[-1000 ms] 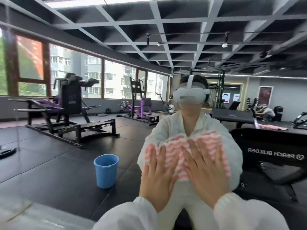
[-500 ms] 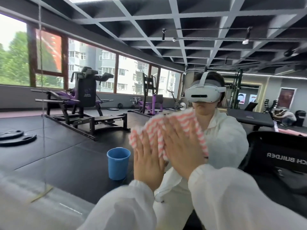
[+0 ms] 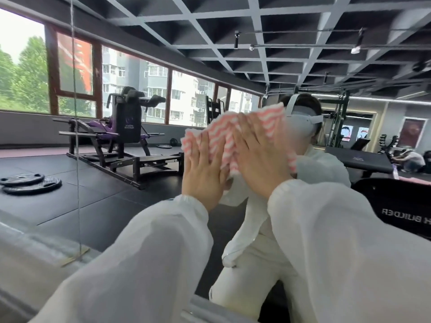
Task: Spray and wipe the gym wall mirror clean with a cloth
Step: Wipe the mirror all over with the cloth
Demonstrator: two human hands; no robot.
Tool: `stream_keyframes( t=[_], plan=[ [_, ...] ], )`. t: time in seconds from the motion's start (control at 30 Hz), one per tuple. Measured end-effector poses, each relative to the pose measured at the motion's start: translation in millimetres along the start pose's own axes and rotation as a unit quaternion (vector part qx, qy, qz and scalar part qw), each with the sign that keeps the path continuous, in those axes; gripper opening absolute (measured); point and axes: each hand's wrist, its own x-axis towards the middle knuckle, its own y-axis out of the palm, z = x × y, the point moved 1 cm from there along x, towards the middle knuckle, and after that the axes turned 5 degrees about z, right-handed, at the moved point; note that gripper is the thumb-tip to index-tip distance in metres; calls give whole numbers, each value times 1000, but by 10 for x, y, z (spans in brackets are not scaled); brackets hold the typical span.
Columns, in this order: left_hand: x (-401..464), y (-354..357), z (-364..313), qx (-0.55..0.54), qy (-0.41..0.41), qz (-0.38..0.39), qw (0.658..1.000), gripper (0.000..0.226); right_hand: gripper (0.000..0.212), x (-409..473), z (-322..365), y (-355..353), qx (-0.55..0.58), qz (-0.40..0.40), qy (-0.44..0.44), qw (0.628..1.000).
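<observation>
Pink-and-white striped cloth [image 3: 235, 134], white sleeves [image 3: 338, 241], purple-and-black gym machine [image 3: 123, 134], black floor [image 3: 93, 197].

We see both hands flat against a wall mirror [image 3: 144, 206], pressing a pink-and-white striped cloth [image 3: 235, 136] to the glass. The left hand [image 3: 205, 173] covers the cloth's lower left part with straight fingers; the right hand [image 3: 258, 159] lies just beside it, fingers spread. White sleeves [image 3: 338, 241] fill the foreground. In the mirror we see the person's white-clad reflection, a black and purple gym machine [image 3: 126, 136], weight plates [image 3: 28, 183] on the dark floor, and large windows [image 3: 186, 99].
</observation>
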Motion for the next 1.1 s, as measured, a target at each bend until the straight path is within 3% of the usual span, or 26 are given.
stream_keyframes(
  t=[0.2,0.33,0.43,0.53,0.67,0.73,0.9,1.0,1.1],
  plan=[
    [-1008,631,-149,-35,-44,29,998,60,65,-643,468,391,0,72,-100,992],
    [-1903,1012,-436,-57,-70,128,988,53,69,-1362,803,976,23,143,-158,977],
    [-2159,1029,-663,-89,-99,194,972,59,71,-1762,879,1190,-22,166,-176,970],
    [-2022,948,-785,-98,-77,164,978,61,65,-1843,648,1233,-50,115,-149,981],
    [-1131,655,-894,-113,-30,70,991,58,50,-1352,14,969,8,-71,-19,997],
    [-591,432,-1023,-103,-3,26,994,57,52,-1055,-369,762,9,-110,36,993],
    [-86,206,-1196,-44,45,-45,997,57,58,-882,-645,601,38,-123,123,984],
    [-485,462,-1197,-18,83,-56,995,64,59,-1190,-447,877,12,-103,100,990],
    [-1231,833,-1274,7,125,-18,992,82,61,-1859,-129,1247,11,-57,32,998]
  ],
)
